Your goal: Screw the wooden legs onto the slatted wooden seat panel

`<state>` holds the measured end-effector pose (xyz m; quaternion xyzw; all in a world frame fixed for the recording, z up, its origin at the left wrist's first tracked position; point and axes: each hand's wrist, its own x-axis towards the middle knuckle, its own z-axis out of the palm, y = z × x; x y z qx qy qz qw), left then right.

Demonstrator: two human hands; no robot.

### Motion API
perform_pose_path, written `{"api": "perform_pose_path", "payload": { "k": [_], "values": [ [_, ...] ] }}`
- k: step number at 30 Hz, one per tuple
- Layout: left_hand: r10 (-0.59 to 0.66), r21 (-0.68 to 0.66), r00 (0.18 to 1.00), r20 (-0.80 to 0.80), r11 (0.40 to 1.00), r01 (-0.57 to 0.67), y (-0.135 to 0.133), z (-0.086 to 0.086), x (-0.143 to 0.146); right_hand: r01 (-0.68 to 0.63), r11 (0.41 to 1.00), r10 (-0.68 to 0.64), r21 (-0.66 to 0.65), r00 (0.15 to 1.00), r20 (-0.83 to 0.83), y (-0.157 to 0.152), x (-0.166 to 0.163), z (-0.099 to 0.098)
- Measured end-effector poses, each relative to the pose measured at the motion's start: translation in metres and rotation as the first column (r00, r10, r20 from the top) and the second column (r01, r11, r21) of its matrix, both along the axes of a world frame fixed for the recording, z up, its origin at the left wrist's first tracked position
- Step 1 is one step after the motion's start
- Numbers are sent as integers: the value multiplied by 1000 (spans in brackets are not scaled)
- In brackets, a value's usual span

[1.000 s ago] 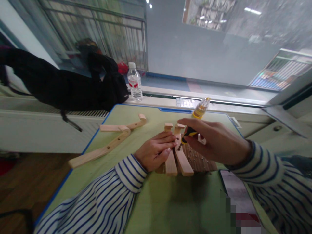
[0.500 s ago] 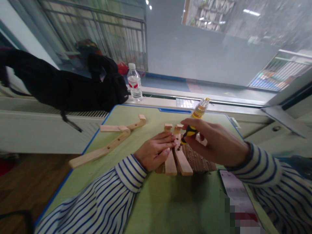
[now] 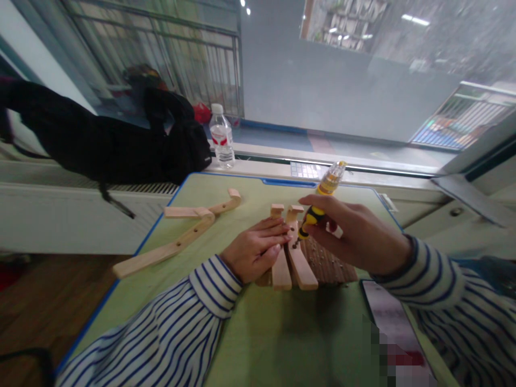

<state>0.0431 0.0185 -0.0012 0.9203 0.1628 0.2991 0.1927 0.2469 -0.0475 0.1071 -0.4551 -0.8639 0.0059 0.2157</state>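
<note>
My right hand [image 3: 355, 234] grips a screwdriver [image 3: 322, 199] with a yellow, black and clear handle, tilted so its tip points down at a wooden strip [image 3: 300, 258]. My left hand [image 3: 256, 251] lies on the neighbouring wooden strip [image 3: 281, 267], fingers curled over it and pressing it down. Both strips have hooked far ends and rest on a slatted wooden panel [image 3: 328, 263] on the green table [image 3: 258, 333].
A second wooden hooked assembly [image 3: 181, 236] lies at the left of the table. A water bottle [image 3: 221, 137] and a black bag [image 3: 100, 140] sit on the sill behind. A phone [image 3: 389, 317] lies at the table's right front. Blue edging runs round the table.
My right hand has shifted slightly left and down with the screwdriver. My left hand stays on the strip.
</note>
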Motion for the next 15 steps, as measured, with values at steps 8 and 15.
{"api": "perform_pose_path", "payload": {
  "k": [8, 15],
  "values": [
    [2, 13, 1000, -5, 1000, -2, 0, 1, 1, 31, 999, -30, 24, 999, -43, 1, 1, -7],
    [-5, 8, 1000, -7, 1000, 6, 1, 3, 2, 37, 998, -33, 47, 996, -79, 2, 1, -8]
  ]
}}
